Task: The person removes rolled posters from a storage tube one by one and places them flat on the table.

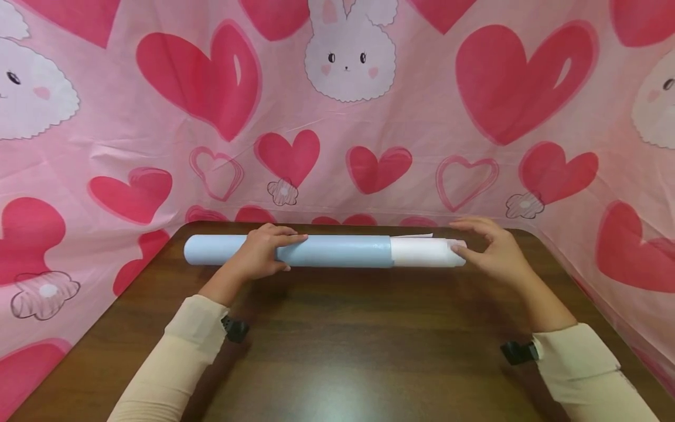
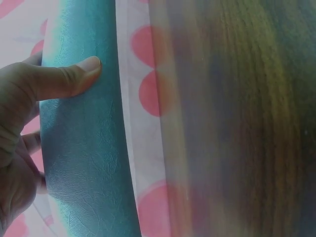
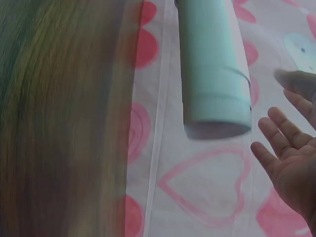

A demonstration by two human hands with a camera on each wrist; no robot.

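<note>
A long light-blue tube point(image 1: 337, 252) lies crosswise near the far edge of the table. From its right end sticks out a roll of white paper point(image 1: 422, 252), with a loose edge along its top. My left hand point(image 1: 261, 252) grips the tube left of its middle; in the left wrist view the thumb lies across the blue surface point(image 2: 89, 148) and the fingers go behind it. My right hand point(image 1: 498, 255) is at the roll's right end, fingers spread and the thumb overlapping that end. The right wrist view shows a gap between these fingers and the pale roll point(image 3: 217, 106).
The brown wooden table point(image 1: 337, 328) has rounded far corners. A pink cloth point(image 1: 327, 117) with hearts and rabbits hangs behind it and along both sides. A small black device point(image 1: 235, 329) sits at the left cuff, another black device point(image 1: 519, 353) at the right.
</note>
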